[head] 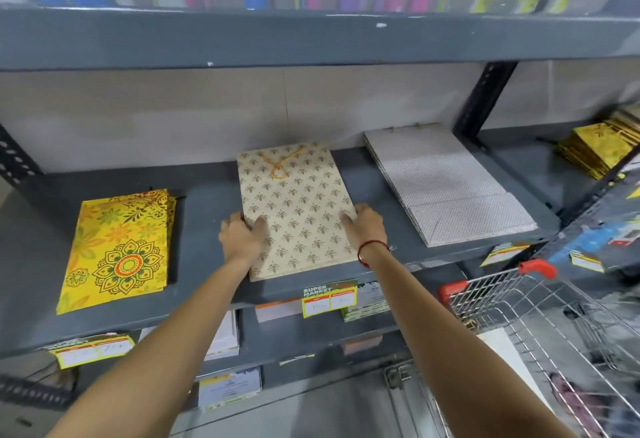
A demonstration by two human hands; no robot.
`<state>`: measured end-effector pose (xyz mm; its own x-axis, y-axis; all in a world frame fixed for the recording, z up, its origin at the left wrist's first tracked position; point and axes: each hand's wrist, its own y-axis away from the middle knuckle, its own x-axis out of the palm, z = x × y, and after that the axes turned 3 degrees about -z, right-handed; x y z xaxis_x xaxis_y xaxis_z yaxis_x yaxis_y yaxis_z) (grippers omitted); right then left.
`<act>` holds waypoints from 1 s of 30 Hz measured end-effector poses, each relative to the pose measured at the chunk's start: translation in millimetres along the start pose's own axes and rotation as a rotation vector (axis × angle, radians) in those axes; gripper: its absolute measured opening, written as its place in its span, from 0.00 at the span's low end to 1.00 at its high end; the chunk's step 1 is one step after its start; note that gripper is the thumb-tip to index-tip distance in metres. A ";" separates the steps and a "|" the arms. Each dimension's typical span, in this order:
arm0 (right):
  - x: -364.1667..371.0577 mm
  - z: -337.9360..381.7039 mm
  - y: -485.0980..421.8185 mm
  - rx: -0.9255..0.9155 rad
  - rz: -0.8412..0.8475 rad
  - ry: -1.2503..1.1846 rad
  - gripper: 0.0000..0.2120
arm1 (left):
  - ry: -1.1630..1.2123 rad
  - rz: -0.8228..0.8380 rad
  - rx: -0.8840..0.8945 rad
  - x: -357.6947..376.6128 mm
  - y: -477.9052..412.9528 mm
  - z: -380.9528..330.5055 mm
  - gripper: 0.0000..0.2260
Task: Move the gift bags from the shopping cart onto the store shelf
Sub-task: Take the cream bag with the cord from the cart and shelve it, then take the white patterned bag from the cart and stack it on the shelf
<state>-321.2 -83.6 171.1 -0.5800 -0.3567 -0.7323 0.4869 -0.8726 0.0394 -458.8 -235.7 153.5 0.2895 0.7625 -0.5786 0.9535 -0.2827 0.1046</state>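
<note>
A beige gift bag [294, 202] with a gold leaf print and a gold cord handle lies flat on the grey store shelf [207, 195]. My left hand [240, 235] grips its left edge and my right hand [365, 226] grips its right edge; a red thread is around the right wrist. A yellow floral gift bag [117, 250] lies flat to the left. A stack of grey dotted gift bags [446, 184] lies to the right. The wire shopping cart [540, 319] with red corners stands at the lower right; what it holds is unclear.
A higher shelf [311, 39] overhangs, with coloured bags standing on it. Gold bags [599, 150] are stacked at the far right beyond a black upright [485, 98]. Price tags [329, 299] hang on the shelf's front edge. Lower shelves hold paper stacks.
</note>
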 end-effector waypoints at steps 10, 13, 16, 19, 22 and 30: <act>-97.7 -49.2 8.4 -0.097 -0.251 -0.037 0.22 | -0.016 -0.048 0.478 34.9 53.4 -93.6 0.20; -137.3 -90.7 15.4 -0.059 -0.343 0.000 0.22 | 0.046 0.058 0.541 77.3 93.1 -125.0 0.18; -168.5 -135.8 25.0 0.014 -0.408 0.035 0.20 | 0.044 0.180 0.559 124.5 132.9 -143.9 0.18; -192.0 -190.2 39.7 0.087 -0.440 0.092 0.15 | 0.064 0.319 0.581 174.9 176.4 -149.4 0.16; -207.1 -254.0 57.1 0.213 -0.430 0.141 0.13 | 0.010 0.464 0.545 227.4 223.8 -146.6 0.16; -194.8 -412.7 116.1 0.542 -0.220 0.133 0.20 | -0.220 0.766 0.203 362.6 311.7 -92.9 0.22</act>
<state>117.9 22.4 37.8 -0.5259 -0.1343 -0.8399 -0.0583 -0.9794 0.1931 -48.8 6.7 51.5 0.8106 0.1904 -0.5538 0.4587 -0.7943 0.3984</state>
